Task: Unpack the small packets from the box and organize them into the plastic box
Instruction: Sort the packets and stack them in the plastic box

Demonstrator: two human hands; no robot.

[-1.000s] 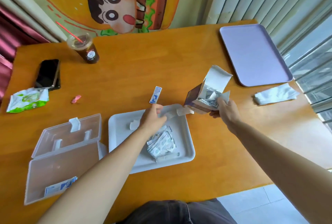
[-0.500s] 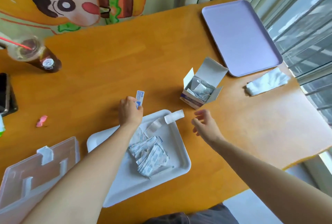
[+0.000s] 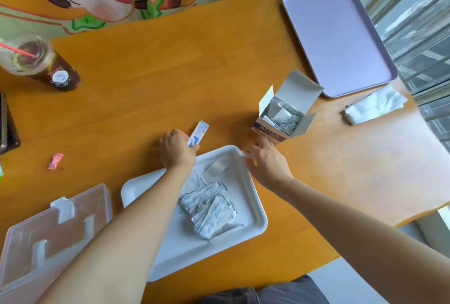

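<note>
Right hand (image 3: 265, 162): a second ago it gripped the open cardboard box (image 3: 283, 118) tilted over the white tray (image 3: 253, 208) — now it has let go and reaches down to the tray's far right corner, fingers curled at a small blurred white piece there.
Cardboard box: no longer tipped in the hand; it stands on the table just beyond the tray's far right corner, flaps open, packets showing inside.
Left hand (image 3: 177, 151): has moved from over the tray to its far edge — pinching the blue-and-white packet (image 3: 198, 134) upright.
</note>
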